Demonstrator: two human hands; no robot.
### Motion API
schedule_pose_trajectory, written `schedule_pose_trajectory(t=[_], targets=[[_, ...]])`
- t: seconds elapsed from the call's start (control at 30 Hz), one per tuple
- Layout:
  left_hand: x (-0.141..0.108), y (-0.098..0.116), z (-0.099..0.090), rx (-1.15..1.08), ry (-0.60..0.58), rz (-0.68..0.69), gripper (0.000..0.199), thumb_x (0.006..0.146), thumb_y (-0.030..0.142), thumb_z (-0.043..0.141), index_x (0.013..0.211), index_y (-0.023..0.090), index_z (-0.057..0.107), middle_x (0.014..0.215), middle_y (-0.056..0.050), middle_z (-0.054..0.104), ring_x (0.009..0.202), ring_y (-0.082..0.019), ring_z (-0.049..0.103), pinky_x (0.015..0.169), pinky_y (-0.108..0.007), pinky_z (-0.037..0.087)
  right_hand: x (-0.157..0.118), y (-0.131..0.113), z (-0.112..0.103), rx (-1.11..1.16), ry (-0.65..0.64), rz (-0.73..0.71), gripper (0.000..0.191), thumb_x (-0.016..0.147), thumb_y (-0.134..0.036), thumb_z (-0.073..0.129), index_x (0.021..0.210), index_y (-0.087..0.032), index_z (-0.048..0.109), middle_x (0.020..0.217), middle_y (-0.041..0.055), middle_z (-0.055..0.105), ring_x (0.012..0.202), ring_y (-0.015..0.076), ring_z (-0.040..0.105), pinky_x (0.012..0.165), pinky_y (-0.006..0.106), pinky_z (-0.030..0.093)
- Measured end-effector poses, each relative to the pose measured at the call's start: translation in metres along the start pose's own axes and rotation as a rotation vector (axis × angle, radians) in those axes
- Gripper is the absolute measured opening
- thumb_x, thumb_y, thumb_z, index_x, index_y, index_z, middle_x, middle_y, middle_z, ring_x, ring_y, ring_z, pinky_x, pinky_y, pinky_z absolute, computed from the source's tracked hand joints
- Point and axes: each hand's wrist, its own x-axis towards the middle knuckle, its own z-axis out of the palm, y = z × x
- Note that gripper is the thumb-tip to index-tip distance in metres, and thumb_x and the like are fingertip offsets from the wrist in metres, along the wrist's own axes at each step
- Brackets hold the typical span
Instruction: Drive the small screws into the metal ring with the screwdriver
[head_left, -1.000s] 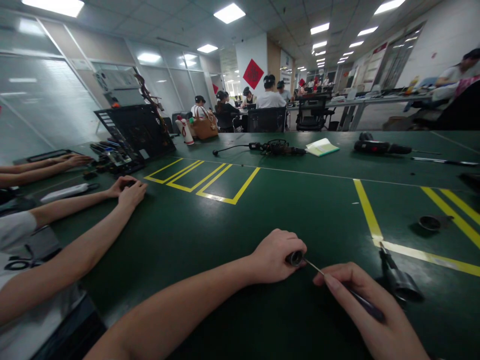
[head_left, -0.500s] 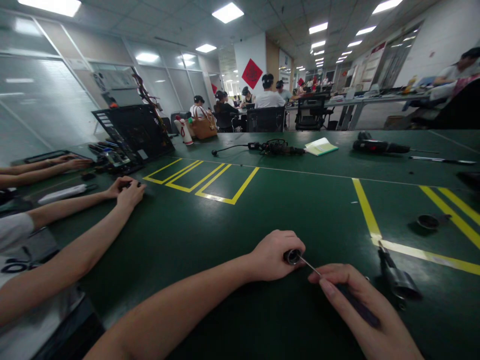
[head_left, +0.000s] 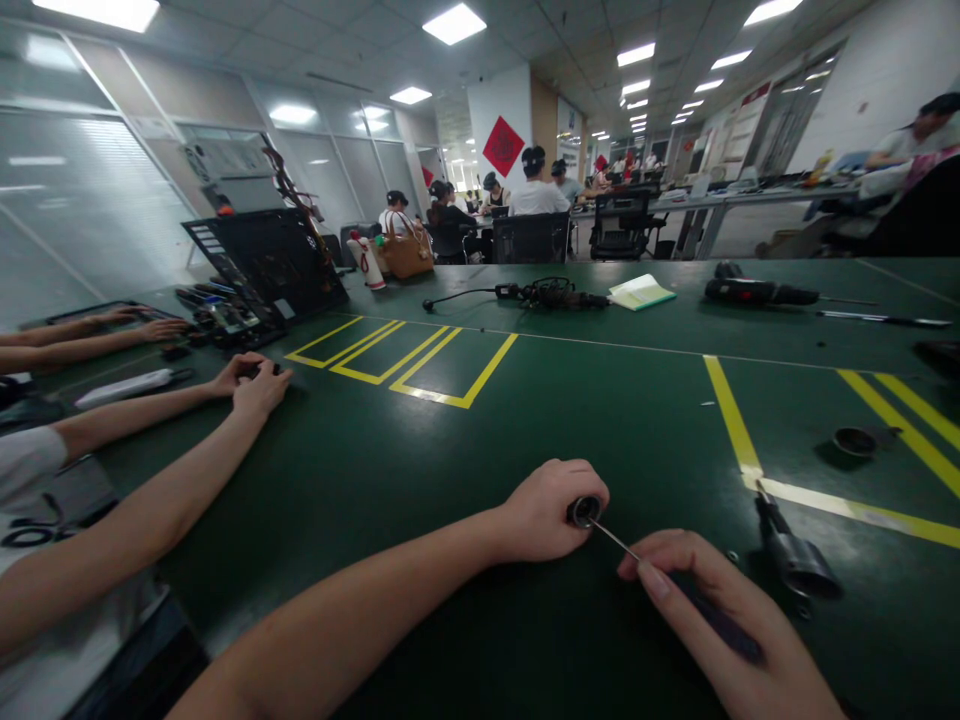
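My left hand (head_left: 546, 510) is wrapped round a small dark cylindrical part (head_left: 584, 511), its round hollow end facing me and to the right. Most of that part is hidden in my fist. In my right hand (head_left: 712, 600) is a screwdriver (head_left: 619, 541) with a thin metal shaft and a dark handle. Its tip reaches into the hollow end of the part. To the right of my right hand, a metal tool piece with a wide cup-shaped end (head_left: 802, 560) lies on the green table (head_left: 420, 470), with a small ring (head_left: 804, 608) beside it.
A dark round collar (head_left: 856, 441) lies at the right. Farther back are a corded power tool (head_left: 551, 294), a notepad (head_left: 643, 292) and a drill-like tool (head_left: 761, 292). At the left, a co-worker's hands (head_left: 255, 385) hold a small dark object. Yellow tape (head_left: 431, 395) marks the table.
The screwdriver tip has shifted slightly within the hollow end, and my right hand has moved a little. My left hand stays nearly still, keeping hold of the part.
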Motion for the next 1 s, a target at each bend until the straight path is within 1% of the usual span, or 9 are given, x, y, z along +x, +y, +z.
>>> schedule_pose_trajectory(t=[0.13,0.27,0.37,0.5,0.67,0.83,0.93,1.0], targets=[[-0.001,0.000,0.000,0.013,0.049,-0.016,0.013,0.071,0.007,0.054,0.079,0.017,0.051,0.087,-0.002,0.057,0.086,-0.015,0.053,0.077,-0.028,0.038,-0.001,-0.002,-0.002,-0.012,-0.022,0.016,0.018,0.091,-0.030,0.047,0.081,-0.026,0.061,0.080,0.0008,0.067,0.075,0.0154,0.067,0.067,0.022,0.054],[-0.002,-0.001,0.001,0.021,0.108,-0.078,0.013,0.070,0.005,0.053,0.076,0.017,0.052,0.092,-0.003,0.057,0.088,-0.016,0.053,0.079,-0.030,0.038,-0.003,0.000,-0.005,-0.017,-0.015,0.072,0.022,0.092,-0.034,0.045,0.080,-0.026,0.061,0.078,0.0012,0.067,0.074,0.0164,0.067,0.062,0.022,0.054],[-0.002,-0.004,0.003,0.009,0.128,-0.093,0.015,0.070,0.004,0.052,0.076,0.017,0.052,0.093,-0.003,0.056,0.090,-0.016,0.053,0.080,-0.030,0.038,-0.003,0.003,-0.004,-0.021,-0.009,0.058,0.020,0.092,-0.033,0.046,0.081,-0.026,0.062,0.081,0.0009,0.068,0.076,0.0161,0.067,0.064,0.021,0.054],[-0.001,-0.005,0.004,0.010,0.099,-0.052,0.018,0.066,0.001,0.051,0.075,0.016,0.052,0.091,-0.003,0.056,0.088,-0.016,0.054,0.079,-0.030,0.038,-0.001,0.008,0.002,-0.024,-0.021,0.061,0.013,0.090,-0.031,0.049,0.091,-0.027,0.062,0.090,0.0005,0.070,0.085,0.0153,0.067,0.072,0.021,0.054],[-0.001,-0.006,0.003,0.019,0.059,-0.001,0.019,0.065,0.000,0.051,0.076,0.016,0.051,0.089,-0.003,0.056,0.086,-0.015,0.054,0.079,-0.029,0.038,0.000,0.012,0.004,-0.030,-0.048,0.082,0.016,0.090,-0.033,0.050,0.098,-0.027,0.062,0.098,0.0017,0.069,0.092,0.0157,0.066,0.079,0.023,0.053],[-0.001,-0.005,0.003,0.030,0.058,0.017,0.015,0.068,0.002,0.050,0.075,0.016,0.052,0.088,-0.002,0.057,0.088,-0.015,0.054,0.081,-0.030,0.037,0.001,0.008,0.002,-0.028,-0.055,0.098,0.016,0.090,-0.034,0.049,0.091,-0.026,0.063,0.092,0.0014,0.069,0.088,0.0161,0.067,0.076,0.023,0.054],[0.000,-0.004,0.002,0.036,0.043,-0.007,0.015,0.068,0.002,0.050,0.075,0.016,0.052,0.089,-0.003,0.057,0.088,-0.016,0.054,0.081,-0.030,0.037,0.002,0.003,0.000,-0.006,-0.050,0.071,0.018,0.090,-0.034,0.049,0.083,-0.025,0.063,0.084,0.0008,0.068,0.080,0.0157,0.067,0.070,0.022,0.054],[0.000,-0.003,0.001,0.039,0.034,-0.035,0.016,0.068,0.002,0.050,0.075,0.016,0.052,0.089,-0.004,0.057,0.089,-0.016,0.054,0.081,-0.031,0.038,0.002,0.000,-0.002,0.000,-0.053,0.078,0.019,0.090,-0.034,0.049,0.081,-0.025,0.063,0.083,0.0011,0.068,0.078,0.0163,0.067,0.069,0.022,0.055]])
